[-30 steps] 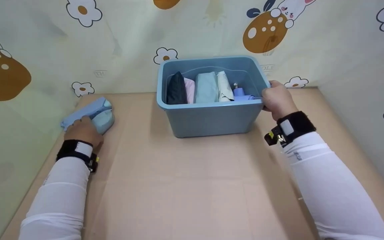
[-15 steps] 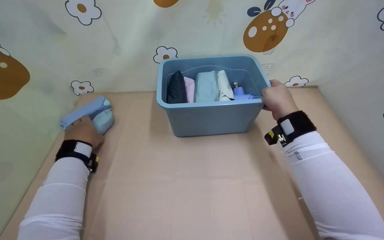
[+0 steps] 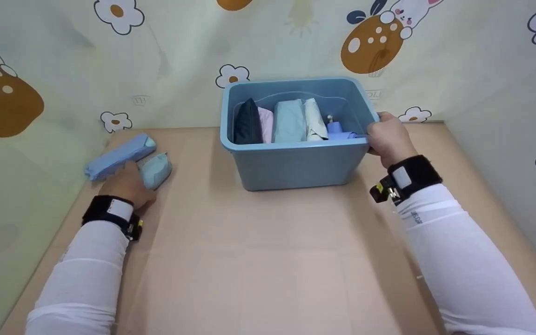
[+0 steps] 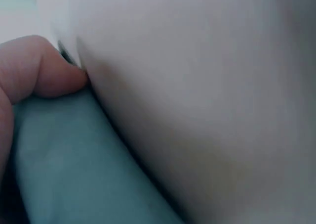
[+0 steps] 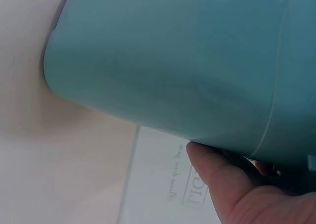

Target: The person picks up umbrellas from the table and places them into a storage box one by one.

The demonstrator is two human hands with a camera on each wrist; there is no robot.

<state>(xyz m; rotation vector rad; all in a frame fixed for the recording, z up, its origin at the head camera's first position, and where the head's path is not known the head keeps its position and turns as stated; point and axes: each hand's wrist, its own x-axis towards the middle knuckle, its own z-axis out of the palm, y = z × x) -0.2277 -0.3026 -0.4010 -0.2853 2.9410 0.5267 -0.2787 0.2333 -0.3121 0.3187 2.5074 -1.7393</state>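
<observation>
At the far left of the head view, my left hand (image 3: 129, 185) grips a soft teal bundle (image 3: 156, 171), folded short. In the left wrist view a finger and the thumb (image 4: 54, 75) press on the smooth teal cloth-like surface (image 4: 84, 159). A longer light-blue rolled bundle (image 3: 121, 156) lies just beyond the hand. My right hand (image 3: 391, 138) holds the right end rim of a blue-grey plastic bin (image 3: 296, 167). From the right wrist view, its thumb (image 5: 212, 169) lies against the bin's outer wall (image 5: 163, 70), and the other fingers are mostly hidden.
Folded items stand in a row in the bin: a black one (image 3: 248, 123), a pink one (image 3: 265, 124), a teal one (image 3: 290, 121) and a whitish one (image 3: 313, 120). A blue item (image 3: 338, 131) lies at their right. Patterned walls (image 3: 179, 56) border the tan tabletop (image 3: 258, 260).
My left hand has shifted right with the teal bundle, parting it from the light-blue one, which stays at the left. The bin and my right hand hold still.
</observation>
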